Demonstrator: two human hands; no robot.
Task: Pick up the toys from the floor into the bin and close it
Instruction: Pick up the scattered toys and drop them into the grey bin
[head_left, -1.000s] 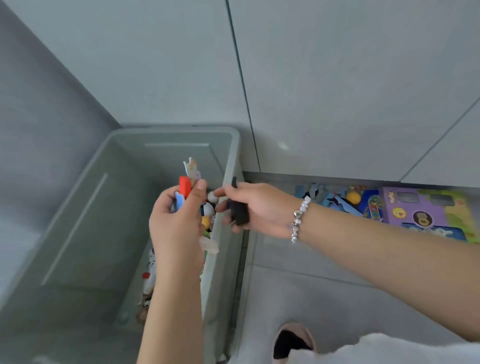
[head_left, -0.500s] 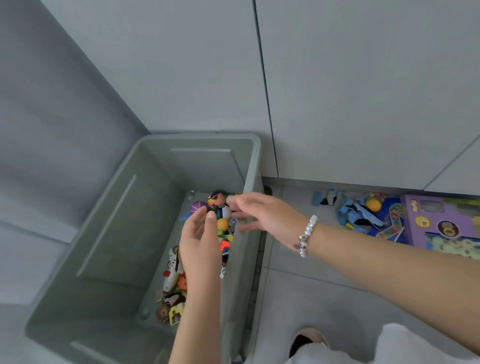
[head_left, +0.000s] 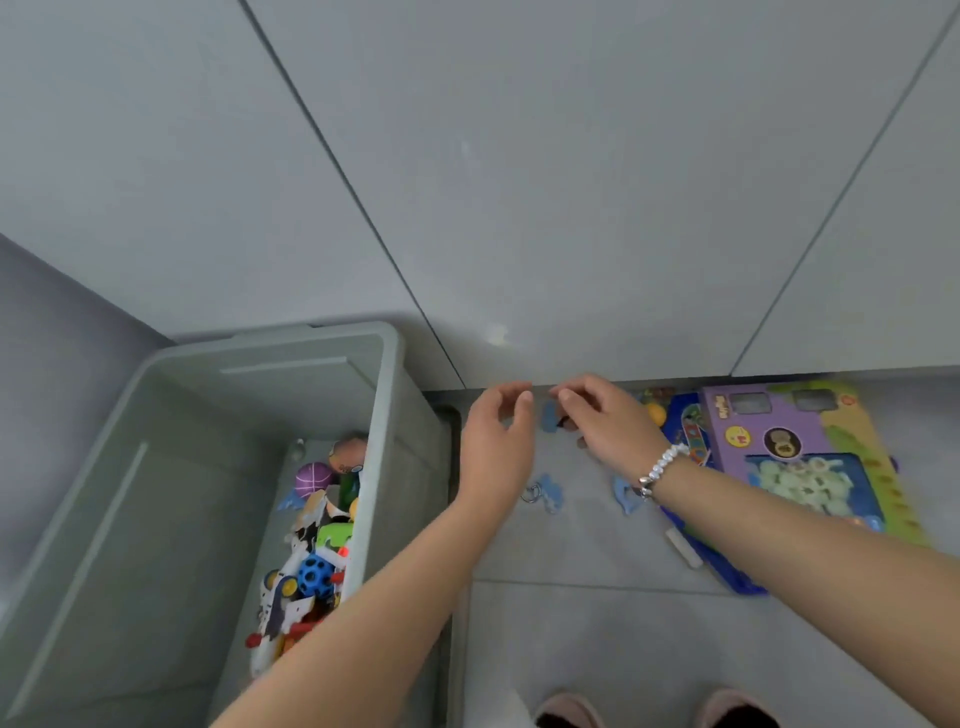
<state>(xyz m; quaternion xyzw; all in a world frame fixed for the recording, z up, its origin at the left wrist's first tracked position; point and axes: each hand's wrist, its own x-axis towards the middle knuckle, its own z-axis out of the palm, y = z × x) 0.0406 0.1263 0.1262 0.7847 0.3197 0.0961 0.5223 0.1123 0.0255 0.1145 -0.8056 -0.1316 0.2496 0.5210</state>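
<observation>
An open grey-green bin (head_left: 387, 374) stands on the floor at the left, with several small toys (head_left: 317, 551) heaped along its right inner side. To its right, small blue pieces (head_left: 549, 491) lie on the grey floor beside a purple toy box (head_left: 769, 436) and a blue board (head_left: 691, 441). My left hand (head_left: 496, 449) hovers over the floor right of the bin, fingers loosely curled and holding nothing. My right hand (head_left: 605, 418), with a bead bracelet at the wrist, reaches down among the small toys by the wall; its fingertips hide what they touch.
A grey cabinet front (head_left: 519, 182) rises directly behind the toys. A yellow ball (head_left: 656, 414) sits by the blue board. A white stick (head_left: 684, 548) lies at the board's near edge. My two pink slippers (head_left: 571, 709) show at the bottom.
Both hands let the toys drop into the bin and then swung right, out over the floor toys. The view has turned right with them.
</observation>
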